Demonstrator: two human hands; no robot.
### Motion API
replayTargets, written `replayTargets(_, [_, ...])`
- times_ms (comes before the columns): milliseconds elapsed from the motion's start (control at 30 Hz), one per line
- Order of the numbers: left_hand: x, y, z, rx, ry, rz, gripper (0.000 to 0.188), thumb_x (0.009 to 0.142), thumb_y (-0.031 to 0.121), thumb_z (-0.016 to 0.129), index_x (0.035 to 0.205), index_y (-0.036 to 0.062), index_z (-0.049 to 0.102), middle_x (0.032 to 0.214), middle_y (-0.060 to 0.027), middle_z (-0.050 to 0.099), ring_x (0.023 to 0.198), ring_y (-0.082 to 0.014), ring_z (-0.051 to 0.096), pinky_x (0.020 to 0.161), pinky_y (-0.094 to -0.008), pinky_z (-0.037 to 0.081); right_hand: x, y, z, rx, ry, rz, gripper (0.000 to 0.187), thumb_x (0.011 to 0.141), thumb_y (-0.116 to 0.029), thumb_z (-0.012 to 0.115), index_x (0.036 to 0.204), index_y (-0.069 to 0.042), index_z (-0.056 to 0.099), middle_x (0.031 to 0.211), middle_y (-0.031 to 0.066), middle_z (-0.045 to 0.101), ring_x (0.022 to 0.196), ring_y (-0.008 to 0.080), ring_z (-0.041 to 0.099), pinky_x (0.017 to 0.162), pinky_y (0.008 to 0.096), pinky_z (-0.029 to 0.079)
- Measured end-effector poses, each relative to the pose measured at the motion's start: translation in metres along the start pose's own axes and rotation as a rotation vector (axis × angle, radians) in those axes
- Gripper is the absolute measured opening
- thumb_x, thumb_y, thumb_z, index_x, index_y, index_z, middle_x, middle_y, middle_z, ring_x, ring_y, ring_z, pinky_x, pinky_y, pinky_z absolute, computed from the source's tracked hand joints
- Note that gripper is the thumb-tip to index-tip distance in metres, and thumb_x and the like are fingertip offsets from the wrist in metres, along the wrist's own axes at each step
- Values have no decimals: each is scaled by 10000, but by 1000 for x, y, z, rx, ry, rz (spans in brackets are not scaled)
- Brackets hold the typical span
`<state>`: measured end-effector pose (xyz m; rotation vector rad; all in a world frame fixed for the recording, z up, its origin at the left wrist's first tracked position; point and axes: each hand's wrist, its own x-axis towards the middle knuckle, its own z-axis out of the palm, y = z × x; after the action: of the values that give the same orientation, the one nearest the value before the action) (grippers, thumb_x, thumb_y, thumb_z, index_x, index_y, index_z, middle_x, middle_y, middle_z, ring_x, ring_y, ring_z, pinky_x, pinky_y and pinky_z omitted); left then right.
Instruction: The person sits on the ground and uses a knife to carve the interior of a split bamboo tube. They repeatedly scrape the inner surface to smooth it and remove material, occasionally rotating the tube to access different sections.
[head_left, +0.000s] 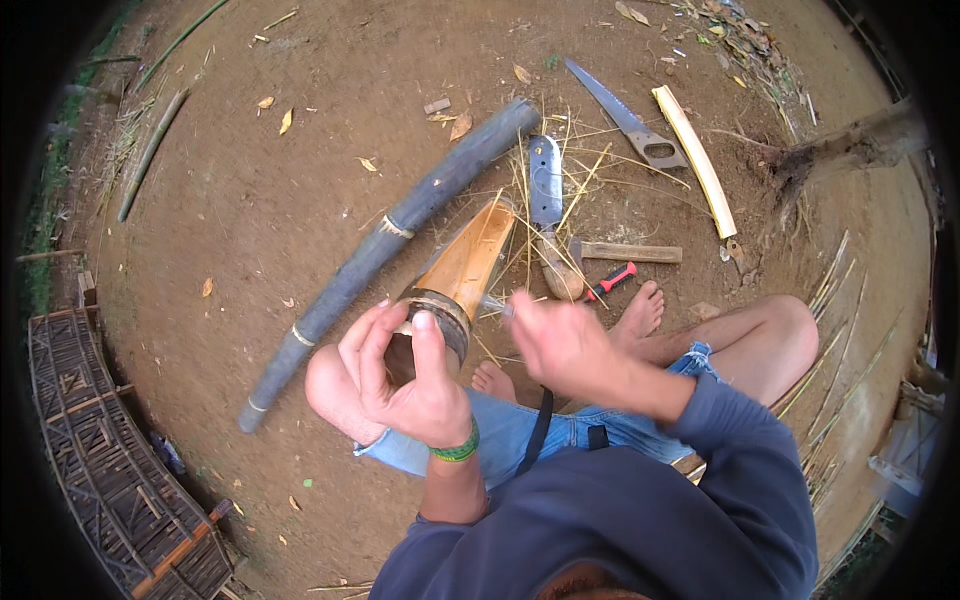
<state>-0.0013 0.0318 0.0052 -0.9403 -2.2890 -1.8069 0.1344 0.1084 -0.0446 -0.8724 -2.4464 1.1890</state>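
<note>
My left hand (420, 385) grips the near end of a cut bamboo section (478, 255), its thumb and fingers around the dark rim. The far part is split open, showing a pale orange inside. Beside it on the right, my right hand (562, 345) is closed and smeared by motion. A small greyish tip sticks out of it toward the bamboo; what it belongs to I cannot make out. Just beyond lie a broad blade with a wooden handle (546, 185), a hammer (632, 252) and a red-and-black-handled tool (612, 281).
A long dark bamboo pole (345, 277) lies diagonally at the left. Farther off are a handsaw (625, 115) and a split bamboo length (697, 160). Thin bamboo strips litter the dirt ground. A woven bamboo platform (115, 470) stands at the lower left, a tree trunk (860, 140) at the right.
</note>
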Motion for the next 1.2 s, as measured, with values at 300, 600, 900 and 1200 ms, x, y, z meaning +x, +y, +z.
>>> replayTargets(300, [6, -14, -16, 35, 61, -47, 155, 822, 4, 698, 976, -11, 701, 1024, -87, 652, 1089, -242, 558, 957, -389, 450, 25, 52, 38, -19, -67, 195, 164, 1019, -155, 521, 1014, 7, 491, 673, 282, 617, 673, 511, 634, 596, 605, 500])
replayTargets(600, [7, -18, -24, 29, 4, -50, 162, 874, 27, 668, 1016, -50, 683, 1104, -148, 648, 1075, -251, 609, 990, -395, 459, 53, 120, 72, -174, -73, 280, 194, 1031, -172, 478, 1000, 19, 494, 659, 274, 612, 625, 500, 621, 581, 587, 497])
replayTargets(900, [10, -12, -15, -9, -15, -65, 182, 857, 6, 659, 1029, -46, 685, 1101, -151, 643, 1102, -265, 599, 1023, -410, 431, 85, 228, 104, -250, -126, 427, 222, 1041, -159, 418, 1064, 32, 530, 838, 317, 679, 815, 516, 679, 715, 581, 553])
replayTargets(1200, [28, 7, 19, 27, -37, 24, 153, 830, -7, 756, 973, -28, 707, 1043, -122, 661, 1015, -227, 642, 927, -358, 498, 92, 272, 105, -303, -159, 316, 259, 1024, -215, 503, 1130, 21, 507, 912, 295, 696, 889, 469, 696, 798, 557, 553])
